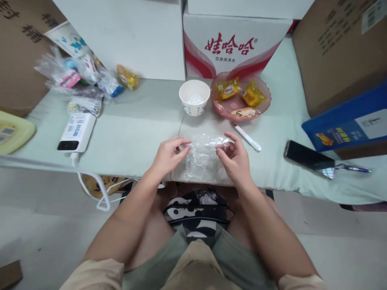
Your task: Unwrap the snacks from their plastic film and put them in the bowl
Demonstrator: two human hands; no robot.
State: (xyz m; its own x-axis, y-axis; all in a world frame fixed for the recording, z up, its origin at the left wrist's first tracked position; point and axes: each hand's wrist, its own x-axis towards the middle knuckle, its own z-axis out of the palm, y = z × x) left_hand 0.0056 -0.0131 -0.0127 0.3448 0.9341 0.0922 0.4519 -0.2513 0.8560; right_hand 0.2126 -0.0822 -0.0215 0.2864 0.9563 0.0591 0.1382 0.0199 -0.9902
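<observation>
A crinkled clear plastic bag [203, 159] lies at the front edge of the bed-like surface, between my hands. My left hand [171, 155] has its thumb and forefinger closed at the bag's upper left edge. On the other side, my right hand [236, 157] pinches the upper right part of the bag, with its forefinger bent above. Just beyond stands a white paper cup [194, 108] with crumpled clear plastic inside. A pink glass bowl [264, 102] beside the cup holds two yellow wrapped snacks and another flat packet. A white-handled knife [248, 138] lies right of my right hand.
At right lie a phone [310, 159], a pen [353, 168] and a blue package [344, 121]. A white power bank [77, 133] with a cable sits at left, near wrapped packets [86, 72] and a yellow snack [127, 76]. Cartons [236, 48] line the back.
</observation>
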